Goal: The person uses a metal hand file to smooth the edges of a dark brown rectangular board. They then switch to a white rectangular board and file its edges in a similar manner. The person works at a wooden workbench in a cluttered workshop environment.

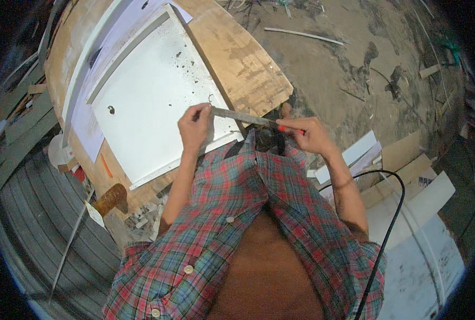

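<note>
The wooden surface (232, 58), a big round-edged slab of ply, fills the picture from ten to one o'clock and sits raised off the dirt floor (344, 64), which looks like the reason everything worked on is piled there. On it lies a white panel (152, 106), flat and face up, with a small dark hole near its nine o'clock edge and dark specks scattered toward its twelve o'clock end; lying flat keeps it steady and within arm's reach. Under it, poking out at eleven o'clock, are more pale sheets (88, 122), stacked as a bed.

At three to five o'clock, off the surface, loose white offcuts and brown cardboard pieces (402, 160) lie on the floor, plain, with no label I can make out. A black cable (392, 213) curves across them toward the person's side.

At seven o'clock a rusty brown cylinder (111, 198) rests against the surface's edge, with a small white tag (94, 213) just below it; its marking is too small to tell.

Dead centre, over the panel's near edge, the left hand (194, 128) pinches the tip of a flat grey metal blade (242, 116), while the right hand (309, 136) is closed round its red-handled end (288, 128), so the blade is held level between both hands
</note>
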